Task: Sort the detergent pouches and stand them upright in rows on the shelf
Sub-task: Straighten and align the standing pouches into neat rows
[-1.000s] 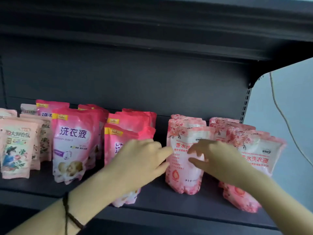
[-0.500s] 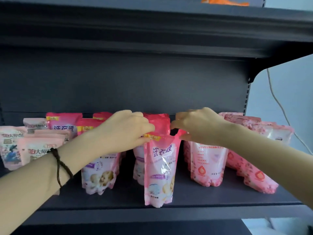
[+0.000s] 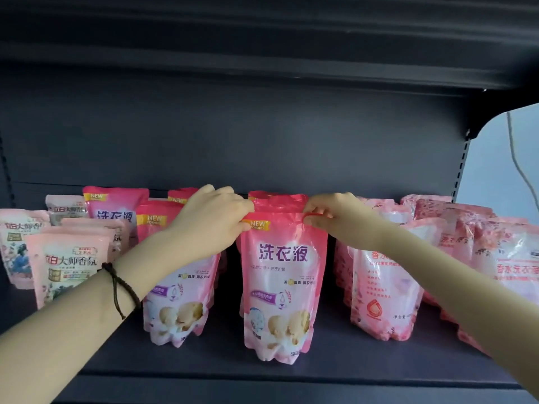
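A bright pink detergent pouch (image 3: pixel 281 287) with purple lettering stands upright at the front middle of the dark shelf (image 3: pixel 204 365). My left hand (image 3: pixel 211 221) pinches its top left corner and my right hand (image 3: pixel 329 218) pinches its top right corner. More bright pink pouches (image 3: pixel 178 310) stand in rows behind it and to its left. Pale peach pouches (image 3: pixel 62 263) stand at the far left. Rose-patterned light pink pouches (image 3: pixel 385 290) stand in rows to the right.
The shelf's dark back panel (image 3: pixel 233 141) rises behind the rows and an upper shelf (image 3: pixel 262 53) hangs overhead. A slotted upright post (image 3: pixel 460 167) marks the right end, with a pale wall and a hanging cable (image 3: pixel 522 176) beyond it.
Both hands rose from the pouch fronts to the top corners of the front middle pink pouch, which now stands straight. The view has moved in closer.
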`<action>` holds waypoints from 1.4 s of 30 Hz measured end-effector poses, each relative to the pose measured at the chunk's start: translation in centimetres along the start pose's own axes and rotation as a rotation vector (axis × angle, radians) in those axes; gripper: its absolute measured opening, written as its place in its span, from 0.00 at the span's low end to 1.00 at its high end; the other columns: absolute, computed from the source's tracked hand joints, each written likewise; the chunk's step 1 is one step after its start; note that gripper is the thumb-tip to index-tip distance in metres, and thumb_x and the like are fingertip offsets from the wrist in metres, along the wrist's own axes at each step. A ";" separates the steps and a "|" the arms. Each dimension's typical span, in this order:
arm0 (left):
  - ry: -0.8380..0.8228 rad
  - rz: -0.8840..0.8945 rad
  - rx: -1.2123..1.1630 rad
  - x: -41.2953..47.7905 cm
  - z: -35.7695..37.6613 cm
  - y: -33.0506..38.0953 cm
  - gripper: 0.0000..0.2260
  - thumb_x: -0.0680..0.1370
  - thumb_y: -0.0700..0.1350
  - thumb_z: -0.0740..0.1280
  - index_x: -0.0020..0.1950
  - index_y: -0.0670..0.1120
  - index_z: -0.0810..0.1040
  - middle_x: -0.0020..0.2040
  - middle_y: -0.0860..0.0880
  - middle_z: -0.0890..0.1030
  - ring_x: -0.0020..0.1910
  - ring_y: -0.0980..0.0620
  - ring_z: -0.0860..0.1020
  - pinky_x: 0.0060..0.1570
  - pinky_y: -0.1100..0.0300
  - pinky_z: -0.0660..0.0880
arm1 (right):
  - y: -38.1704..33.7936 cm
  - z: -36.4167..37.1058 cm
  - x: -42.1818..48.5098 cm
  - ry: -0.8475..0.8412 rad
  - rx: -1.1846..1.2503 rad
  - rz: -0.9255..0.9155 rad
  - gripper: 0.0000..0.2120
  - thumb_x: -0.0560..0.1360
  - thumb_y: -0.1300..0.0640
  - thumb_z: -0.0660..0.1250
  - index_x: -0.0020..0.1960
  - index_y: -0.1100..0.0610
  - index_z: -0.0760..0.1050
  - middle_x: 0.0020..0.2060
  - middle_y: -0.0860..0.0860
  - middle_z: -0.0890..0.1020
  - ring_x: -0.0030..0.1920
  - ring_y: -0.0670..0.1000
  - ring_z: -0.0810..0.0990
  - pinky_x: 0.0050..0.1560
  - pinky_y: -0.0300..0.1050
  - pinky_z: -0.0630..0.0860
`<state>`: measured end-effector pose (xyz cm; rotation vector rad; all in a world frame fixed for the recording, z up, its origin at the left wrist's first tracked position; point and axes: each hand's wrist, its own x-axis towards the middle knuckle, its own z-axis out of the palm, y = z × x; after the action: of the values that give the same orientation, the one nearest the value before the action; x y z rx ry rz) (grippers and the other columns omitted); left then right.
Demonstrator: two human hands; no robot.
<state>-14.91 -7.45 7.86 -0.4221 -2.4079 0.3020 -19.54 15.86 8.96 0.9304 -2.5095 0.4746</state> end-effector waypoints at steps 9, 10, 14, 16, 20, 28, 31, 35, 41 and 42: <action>0.444 -0.115 -0.278 -4.3 2.5 4.7 0.24 0.72 0.36 0.71 0.67 0.48 0.71 0.62 0.46 0.76 0.59 0.46 0.74 0.56 0.50 0.74 | -0.5 5.4 -5.0 0.427 0.395 0.089 0.10 0.78 0.61 0.64 0.56 0.48 0.73 0.38 0.52 0.80 0.35 0.49 0.75 0.36 0.40 0.71; 0.449 -0.119 -0.271 -4.7 2.9 5.3 0.26 0.72 0.35 0.71 0.67 0.50 0.69 0.66 0.44 0.72 0.63 0.44 0.71 0.61 0.49 0.72 | -1.0 5.7 -5.4 0.437 0.422 0.090 0.15 0.77 0.62 0.64 0.60 0.47 0.70 0.41 0.48 0.80 0.34 0.45 0.74 0.34 0.36 0.70; 0.311 -0.194 -0.390 -7.2 5.3 7.3 0.23 0.76 0.47 0.65 0.71 0.56 0.67 0.77 0.43 0.56 0.74 0.44 0.57 0.69 0.49 0.56 | -1.7 8.3 -7.8 0.452 0.510 0.051 0.35 0.76 0.63 0.66 0.72 0.40 0.53 0.65 0.33 0.67 0.61 0.31 0.70 0.61 0.30 0.68; 0.155 -0.226 -0.605 -9.0 6.2 8.1 0.32 0.73 0.60 0.63 0.73 0.68 0.52 0.77 0.57 0.47 0.75 0.58 0.46 0.71 0.54 0.50 | -2.0 10.1 -9.6 0.438 0.579 0.066 0.42 0.74 0.56 0.69 0.73 0.34 0.45 0.69 0.37 0.66 0.66 0.42 0.71 0.62 0.45 0.74; -0.034 -0.193 -0.848 -11.2 8.0 9.0 0.55 0.62 0.67 0.73 0.70 0.70 0.31 0.65 0.75 0.49 0.65 0.75 0.51 0.60 0.80 0.52 | -2.0 12.9 -13.2 0.251 0.496 0.118 0.50 0.65 0.45 0.77 0.69 0.25 0.43 0.64 0.33 0.68 0.58 0.41 0.76 0.50 0.40 0.78; -0.055 -0.270 -0.836 -11.1 9.2 8.4 0.57 0.69 0.52 0.76 0.66 0.70 0.25 0.70 0.55 0.65 0.63 0.60 0.71 0.54 0.73 0.69 | -2.4 15.4 -12.3 0.113 0.390 0.113 0.52 0.66 0.50 0.77 0.67 0.22 0.40 0.55 0.35 0.68 0.53 0.41 0.74 0.50 0.36 0.76; -0.088 -0.281 -0.814 -10.7 9.5 8.1 0.56 0.70 0.54 0.75 0.66 0.69 0.23 0.70 0.53 0.63 0.59 0.57 0.75 0.54 0.64 0.76 | -2.2 15.5 -11.4 0.097 0.419 0.101 0.52 0.68 0.52 0.77 0.68 0.23 0.41 0.52 0.36 0.67 0.48 0.41 0.74 0.47 0.33 0.74; -0.064 -0.258 -0.934 -10.8 9.9 7.7 0.55 0.69 0.53 0.76 0.67 0.73 0.28 0.65 0.68 0.57 0.57 0.80 0.62 0.50 0.82 0.66 | -1.6 15.3 -11.3 0.095 0.450 0.070 0.50 0.66 0.50 0.78 0.69 0.25 0.46 0.58 0.36 0.68 0.54 0.41 0.74 0.52 0.33 0.74; 0.220 -0.305 -1.038 -10.1 7.8 6.1 0.34 0.72 0.60 0.66 0.65 0.79 0.45 0.64 0.74 0.59 0.60 0.69 0.69 0.55 0.71 0.71 | -0.6 12.3 -10.6 0.381 0.564 0.050 0.37 0.71 0.55 0.73 0.70 0.32 0.58 0.59 0.39 0.73 0.54 0.45 0.78 0.51 0.37 0.76; 0.295 -0.321 -1.048 -9.4 7.0 5.7 0.32 0.72 0.59 0.65 0.65 0.78 0.47 0.64 0.71 0.63 0.58 0.66 0.72 0.54 0.70 0.73 | -0.6 11.2 -10.0 0.443 0.615 0.061 0.35 0.71 0.56 0.72 0.70 0.34 0.59 0.58 0.41 0.74 0.52 0.46 0.79 0.49 0.37 0.76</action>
<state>-11.37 -6.51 -4.64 -0.4602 -2.1091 -1.1236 -15.21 15.70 -5.46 0.8299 -2.0099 1.3593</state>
